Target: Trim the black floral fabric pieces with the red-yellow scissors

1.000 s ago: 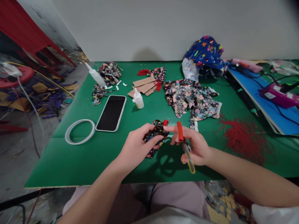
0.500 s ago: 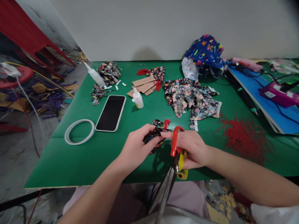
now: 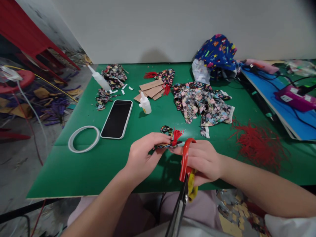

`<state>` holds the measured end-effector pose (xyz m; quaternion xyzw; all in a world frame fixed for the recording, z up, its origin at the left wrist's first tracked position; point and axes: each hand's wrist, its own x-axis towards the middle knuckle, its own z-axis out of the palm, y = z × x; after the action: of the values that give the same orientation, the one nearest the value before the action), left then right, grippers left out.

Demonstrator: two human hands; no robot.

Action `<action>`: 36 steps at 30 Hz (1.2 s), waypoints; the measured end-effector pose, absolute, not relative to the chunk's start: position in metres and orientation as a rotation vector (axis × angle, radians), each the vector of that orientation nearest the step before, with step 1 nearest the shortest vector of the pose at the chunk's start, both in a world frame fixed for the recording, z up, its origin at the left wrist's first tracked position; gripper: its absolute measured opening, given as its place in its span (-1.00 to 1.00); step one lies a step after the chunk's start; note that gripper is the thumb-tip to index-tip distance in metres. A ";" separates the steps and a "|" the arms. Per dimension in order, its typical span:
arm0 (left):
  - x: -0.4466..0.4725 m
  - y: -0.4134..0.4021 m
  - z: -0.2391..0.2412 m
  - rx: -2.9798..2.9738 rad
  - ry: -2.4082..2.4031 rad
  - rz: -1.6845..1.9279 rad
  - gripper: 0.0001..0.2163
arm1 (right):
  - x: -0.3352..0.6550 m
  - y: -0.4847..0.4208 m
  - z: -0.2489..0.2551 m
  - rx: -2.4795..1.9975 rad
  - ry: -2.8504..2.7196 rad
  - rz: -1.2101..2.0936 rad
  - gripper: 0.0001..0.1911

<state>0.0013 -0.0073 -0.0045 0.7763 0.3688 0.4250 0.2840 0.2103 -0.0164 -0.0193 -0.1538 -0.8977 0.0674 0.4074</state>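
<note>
My left hand (image 3: 143, 154) is closed on a small piece of dark floral fabric (image 3: 163, 144), pinched between thumb and fingers above the green table. A red thread tassel (image 3: 177, 135) stands up from the fabric's right end. My right hand (image 3: 204, 161) has its fingers through the handles of the scissors (image 3: 185, 161), one red and one yellow, with the blades pointing down toward my lap. Its fingertips reach the right end of the fabric, where a small pale bit shows. Part of the fabric is hidden behind my fingers.
Nearby on the table (image 3: 61, 177) are a tape ring (image 3: 84, 152), a phone (image 3: 117, 119), two white bottles (image 3: 146, 106) (image 3: 100, 79), cardboard strips (image 3: 151, 85), floral fabric pieces (image 3: 204, 105) and a red thread heap (image 3: 259, 144). A blue folder (image 3: 296, 121) lies right.
My left hand has tilted the fabric flatter, and the red tassel shows more fully. My right hand has turned and lowered slightly, with the scissors swinging more upright.
</note>
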 end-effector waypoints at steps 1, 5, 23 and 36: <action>0.002 -0.007 -0.004 2.060 0.993 1.150 -0.79 | 0.210 -0.016 -0.019 -0.387 -2.265 0.169 -0.69; 0.002 -0.008 -0.003 2.000 0.986 1.177 -0.81 | 0.210 -0.016 -0.018 -0.388 -2.274 0.169 -0.70; -0.001 -0.010 -0.006 1.910 1.125 1.049 -0.85 | 0.207 -0.016 -0.013 -0.431 -2.185 0.149 -0.63; 0.009 -0.011 -0.008 1.960 1.041 1.156 -0.89 | 0.197 -0.023 -0.010 -0.857 -1.755 0.532 -0.67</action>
<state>0.0085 -0.0113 -0.0077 0.7436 0.3949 0.4385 0.3145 0.1968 -0.0235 -0.0099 -0.3588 -0.7353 0.2229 0.5300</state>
